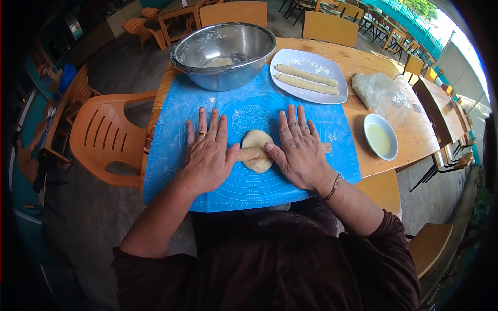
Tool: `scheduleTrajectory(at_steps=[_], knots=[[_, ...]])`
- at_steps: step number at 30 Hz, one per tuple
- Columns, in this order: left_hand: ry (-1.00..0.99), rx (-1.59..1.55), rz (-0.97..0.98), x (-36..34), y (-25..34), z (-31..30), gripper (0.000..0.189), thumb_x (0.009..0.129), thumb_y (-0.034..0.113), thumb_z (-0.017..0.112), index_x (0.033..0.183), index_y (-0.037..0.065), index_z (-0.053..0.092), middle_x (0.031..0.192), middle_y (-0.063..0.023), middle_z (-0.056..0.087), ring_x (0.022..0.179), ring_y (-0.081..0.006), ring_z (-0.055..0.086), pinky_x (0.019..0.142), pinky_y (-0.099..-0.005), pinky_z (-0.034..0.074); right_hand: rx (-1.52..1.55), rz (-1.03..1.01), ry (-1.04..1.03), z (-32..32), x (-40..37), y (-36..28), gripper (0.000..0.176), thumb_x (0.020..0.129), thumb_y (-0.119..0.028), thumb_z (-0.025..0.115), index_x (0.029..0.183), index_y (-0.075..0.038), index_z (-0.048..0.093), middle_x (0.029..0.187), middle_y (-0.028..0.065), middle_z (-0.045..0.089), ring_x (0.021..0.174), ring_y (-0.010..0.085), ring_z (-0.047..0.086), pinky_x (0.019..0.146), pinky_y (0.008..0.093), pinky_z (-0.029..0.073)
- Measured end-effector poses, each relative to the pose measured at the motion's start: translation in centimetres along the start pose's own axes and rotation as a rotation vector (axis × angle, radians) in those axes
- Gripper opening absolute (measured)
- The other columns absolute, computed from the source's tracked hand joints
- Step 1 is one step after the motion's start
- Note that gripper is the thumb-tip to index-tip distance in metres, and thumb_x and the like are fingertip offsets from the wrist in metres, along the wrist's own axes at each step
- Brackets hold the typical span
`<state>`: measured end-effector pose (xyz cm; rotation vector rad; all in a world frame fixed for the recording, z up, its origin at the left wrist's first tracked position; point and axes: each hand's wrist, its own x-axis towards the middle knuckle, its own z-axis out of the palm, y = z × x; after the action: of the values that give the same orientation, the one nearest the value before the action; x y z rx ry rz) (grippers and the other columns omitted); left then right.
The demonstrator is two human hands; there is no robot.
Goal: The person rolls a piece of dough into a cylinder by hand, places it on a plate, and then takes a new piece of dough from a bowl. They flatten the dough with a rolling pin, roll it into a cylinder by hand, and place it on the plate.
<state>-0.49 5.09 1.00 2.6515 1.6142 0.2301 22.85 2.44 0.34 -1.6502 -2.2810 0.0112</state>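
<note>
Here, blue mat point(228, 181) on wooden table point(415, 141) | orange chair point(93, 150) | left hand point(206, 158), right hand point(305, 155) splayed over rolling pin point(252, 154)

1. Head view, one: worn on the person's head, looking from above the dark shirt point(259, 269) at the bottom.
2. Facing: forward and steeply down, the blue mat point(337, 155) about central.
3. Range: close, within arm's reach; left hand point(207, 155) and right hand point(303, 155) mid-frame, wooden table point(371, 160) around the mat.
4. Field: very wide (fisheye fashion, corners dark and rounded), reaching chairs point(330, 29) beyond the table at the top.
</note>
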Motion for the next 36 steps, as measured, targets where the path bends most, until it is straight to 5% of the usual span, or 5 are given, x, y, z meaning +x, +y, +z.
scheduleTrajectory(at_steps=[13, 24, 36], knots=[[0.108, -0.079, 0.103, -2.9, 0.5, 0.4, 0.075, 0.103, 0.04, 0.041, 0.152, -0.013, 0.02, 0.16, -0.034, 0.017, 0.151, -0.0488, 0.007, 0.121, -0.0594, 0.003, -0.001, -0.118, 0.024, -0.8, -3.1, -0.7, 0.082, 0.103, -0.051, 0.038, 0.149, 0.015, 0.023, 0.156, 0.04, 0.019, 0.148, 0.0527, 0.015, 0.116, 0.0624, 0.021], [0.079, -0.111, 0.176, -5.5, 1.0, -0.2, 0.076, 0.102, 0.038, 0.045, 0.15, -0.015, 0.02, 0.16, -0.0343, 0.014, 0.15, -0.0486, 0.011, 0.123, -0.0547, 0.01, 0.058, -0.169, -0.028, -2.4, -5.3, -1.5, 0.078, 0.1, -0.038, 0.054, 0.15, 0.013, 0.023, 0.157, 0.0366, 0.02, 0.149, 0.0498, 0.017, 0.12, 0.0558, 0.02], [0.047, -0.083, 0.18, -6.1, 1.4, -0.4, 0.081, 0.102, 0.045, 0.041, 0.148, -0.019, 0.02, 0.158, -0.0383, 0.011, 0.15, -0.0508, 0.007, 0.122, -0.0569, 0.006, 0.14, -0.181, -0.158, -3.5, -5.7, -0.9, 0.077, 0.104, -0.047, 0.041, 0.151, 0.012, 0.024, 0.159, 0.0332, 0.018, 0.151, 0.0469, 0.013, 0.12, 0.0552, 0.02]])
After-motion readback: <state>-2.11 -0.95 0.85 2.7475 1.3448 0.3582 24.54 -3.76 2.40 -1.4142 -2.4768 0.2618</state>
